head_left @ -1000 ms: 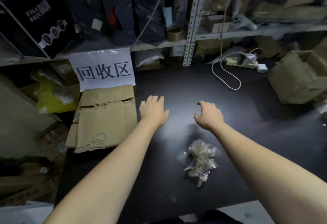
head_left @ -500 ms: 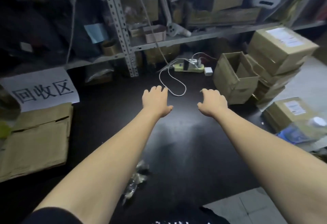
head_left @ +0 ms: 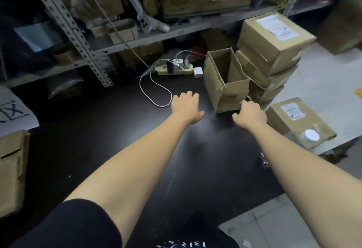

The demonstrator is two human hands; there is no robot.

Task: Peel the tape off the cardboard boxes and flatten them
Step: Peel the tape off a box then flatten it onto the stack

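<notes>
From the head camera, a person's two bare arms reach out over a flat black table [head_left: 98,130]. The left hand [head_left: 186,108] is at 12 o'clock, palm down, fingers straight and a bit spread, with nothing in it. The right hand [head_left: 249,115] is at 1 o'clock. Its fingers curl down right at the near bottom corner of an open brown cardboard box [head_left: 221,83]. The fingertips are hidden, so I cannot tell if it grips the box or only touches it.

The open box stands upright at 1 o'clock, touching a stack of closed brown cardboard boxes [head_left: 274,38] at 2 o'clock.

A pale yellow power strip [head_left: 176,70] lies at 12 o'clock, with a looped white cable [head_left: 154,91] beside the left hand. Flat brown cardboard sheets [head_left: 11,169] lie at 9 o'clock.
</notes>
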